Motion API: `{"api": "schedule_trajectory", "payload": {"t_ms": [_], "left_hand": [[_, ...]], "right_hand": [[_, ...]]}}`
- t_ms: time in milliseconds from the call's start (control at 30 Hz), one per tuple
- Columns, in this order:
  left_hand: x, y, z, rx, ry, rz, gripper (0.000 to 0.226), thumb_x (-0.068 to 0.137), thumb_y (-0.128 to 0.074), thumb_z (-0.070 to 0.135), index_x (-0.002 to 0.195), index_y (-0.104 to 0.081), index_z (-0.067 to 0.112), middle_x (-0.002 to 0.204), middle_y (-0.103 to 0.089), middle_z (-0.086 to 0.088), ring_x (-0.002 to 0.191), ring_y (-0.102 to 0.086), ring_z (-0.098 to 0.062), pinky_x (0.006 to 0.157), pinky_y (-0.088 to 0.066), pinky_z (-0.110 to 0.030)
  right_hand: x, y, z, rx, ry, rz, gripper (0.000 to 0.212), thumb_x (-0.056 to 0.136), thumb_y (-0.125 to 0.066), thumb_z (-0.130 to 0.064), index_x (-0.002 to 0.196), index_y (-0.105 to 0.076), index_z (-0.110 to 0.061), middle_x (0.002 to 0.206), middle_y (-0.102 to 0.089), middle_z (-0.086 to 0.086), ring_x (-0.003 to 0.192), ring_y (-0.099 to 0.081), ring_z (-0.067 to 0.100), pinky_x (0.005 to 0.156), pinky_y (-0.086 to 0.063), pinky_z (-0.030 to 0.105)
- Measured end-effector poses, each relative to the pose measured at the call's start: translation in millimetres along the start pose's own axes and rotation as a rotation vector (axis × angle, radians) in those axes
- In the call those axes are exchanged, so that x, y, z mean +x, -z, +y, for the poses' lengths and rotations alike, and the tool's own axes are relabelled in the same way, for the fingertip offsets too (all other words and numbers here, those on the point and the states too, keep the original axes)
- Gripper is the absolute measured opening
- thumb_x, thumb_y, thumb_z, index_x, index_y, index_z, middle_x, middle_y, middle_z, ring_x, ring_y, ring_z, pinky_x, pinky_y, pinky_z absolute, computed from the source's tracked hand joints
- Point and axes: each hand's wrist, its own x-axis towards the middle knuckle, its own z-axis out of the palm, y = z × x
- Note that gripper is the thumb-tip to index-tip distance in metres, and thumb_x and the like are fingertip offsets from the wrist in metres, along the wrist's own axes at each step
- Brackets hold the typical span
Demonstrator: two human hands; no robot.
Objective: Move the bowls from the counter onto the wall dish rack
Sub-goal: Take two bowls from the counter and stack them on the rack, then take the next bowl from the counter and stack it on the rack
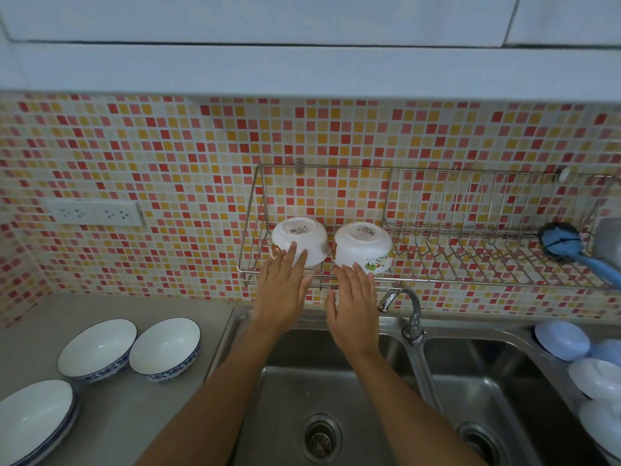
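A wall of red, orange and cream mosaic tiles (168, 156) backed the scene. Below it sat a stainless-steel double sink (497, 375), with a grey counter (111, 412) to its left. A silver wire dish rack (470, 230) was mounted on the tiled wall above the sink.

Two outstretched hands reached up over the left sink basin. The left hand (280, 290) was open with its fingers spread, the fingertips resting on the side of a white bowl turned upside down (299, 242) in the left section of the rack. The right hand (353, 307) was likewise open and flat, its fingertips at the lower edge of a second upside-down white bowl with cartoon print (363, 247), which stood just beside the first on the rack. Neither hand gripped anything.

On the counter, two white bowls with blue patterned rims (97, 348) (166, 346) stood upright, side by side. A stack of white plates with blue rims (33, 418) lay at the near left. A chrome tap (408, 311) rose between the basins. A blue dish brush (561, 247) rested at the rack's right end.
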Motion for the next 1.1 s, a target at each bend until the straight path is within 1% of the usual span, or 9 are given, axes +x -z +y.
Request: {"api": "schedule_trajectory", "payload": {"t_ms": [100,167,333,500,600,767,867,967,1100], "left_hand": [[-15,3,-5,0.048,-0.016,-0.052,0.051,0.100,-0.031,0.032,0.148,-0.021,0.020,0.157,-0.022,-0.006,0.145,-0.016,-0.026,0.119,-0.007,-0.047],[-20,6,-7,0.057,-0.025,-0.078,0.064,0.094,-0.046,0.015,0.149,-0.014,0.020,0.158,-0.018,-0.006,0.147,-0.009,-0.024,0.119,0.002,-0.045],[-21,7,-8,0.062,-0.029,-0.085,0.071,0.091,-0.047,0.011,0.150,-0.009,0.019,0.159,-0.012,-0.007,0.147,-0.003,-0.025,0.116,0.011,-0.043],[-32,8,-15,0.090,-0.060,-0.130,0.084,0.089,-0.046,0.005,0.148,0.012,0.016,0.159,0.013,-0.006,0.144,0.017,-0.025,0.118,0.007,-0.045],[-44,10,-30,0.052,-0.102,-0.110,0.088,0.085,-0.044,-0.002,0.148,0.014,0.017,0.158,0.018,-0.003,0.143,0.022,-0.021,0.115,0.013,-0.041],[-72,20,-83,-0.021,-0.007,-0.142,0.071,0.098,-0.039,0.020,0.149,0.011,0.023,0.158,0.016,0.003,0.143,0.020,-0.017,0.117,0.007,-0.041],[-102,34,-133,-0.048,0.136,-0.174,0.066,0.100,-0.028,0.040,0.149,0.010,0.018,0.154,0.020,0.002,0.143,0.019,-0.019,0.116,0.010,-0.037],[-139,49,-190,0.000,0.270,-0.187,0.063,0.100,-0.023,0.041,0.149,0.007,0.015,0.158,0.014,-0.003,0.146,0.012,-0.022,0.115,0.010,-0.035],[-201,68,-269,0.035,0.443,-0.183,0.062,0.100,-0.027,0.039,0.150,-0.003,0.012,0.159,0.000,-0.009,0.147,0.000,-0.028,0.118,-0.001,-0.043]], "right_hand": [[-1,0,-4,-0.008,-0.043,-0.014,0.046,0.095,-0.037,-0.030,0.132,-0.052,-0.008,0.137,-0.056,0.010,0.135,-0.042,0.027,0.117,-0.021,0.046],[-2,-1,-6,-0.002,-0.069,-0.025,0.047,0.095,-0.036,-0.031,0.132,-0.051,-0.006,0.138,-0.055,0.012,0.136,-0.040,0.028,0.117,-0.023,0.046],[-1,-5,-14,-0.002,-0.135,-0.043,0.043,0.095,-0.045,-0.026,0.133,-0.049,-0.006,0.139,-0.051,0.012,0.138,-0.035,0.029,0.120,-0.012,0.042],[1,-4,-28,-0.009,-0.208,-0.051,0.048,0.090,-0.058,-0.020,0.133,-0.047,-0.001,0.141,-0.049,0.017,0.141,-0.031,0.033,0.118,-0.025,0.051],[3,-4,-38,-0.046,-0.265,-0.079,0.057,0.090,-0.058,-0.026,0.138,-0.042,0.000,0.149,-0.041,0.018,0.145,-0.022,0.034,0.117,-0.025,0.053],[-11,-13,-78,-0.045,-0.217,-0.174,0.076,0.092,-0.056,-0.033,0.151,-0.020,-0.001,0.159,-0.018,0.019,0.149,-0.009,0.035,0.120,-0.013,0.049],[-36,-29,-127,0.035,-0.064,-0.263,0.071,0.093,-0.055,-0.033,0.151,-0.023,-0.007,0.160,-0.014,0.016,0.148,-0.007,0.030,0.119,-0.011,0.049],[-71,-52,-192,0.114,0.121,-0.388,0.060,0.094,-0.049,-0.032,0.147,-0.033,-0.010,0.157,-0.025,0.015,0.147,-0.015,0.029,0.117,-0.014,0.049],[-121,-79,-281,0.234,0.216,-0.572,0.063,0.082,-0.064,-0.024,0.141,-0.046,-0.009,0.150,-0.041,0.018,0.139,-0.038,0.034,0.112,-0.018,0.051]]}}
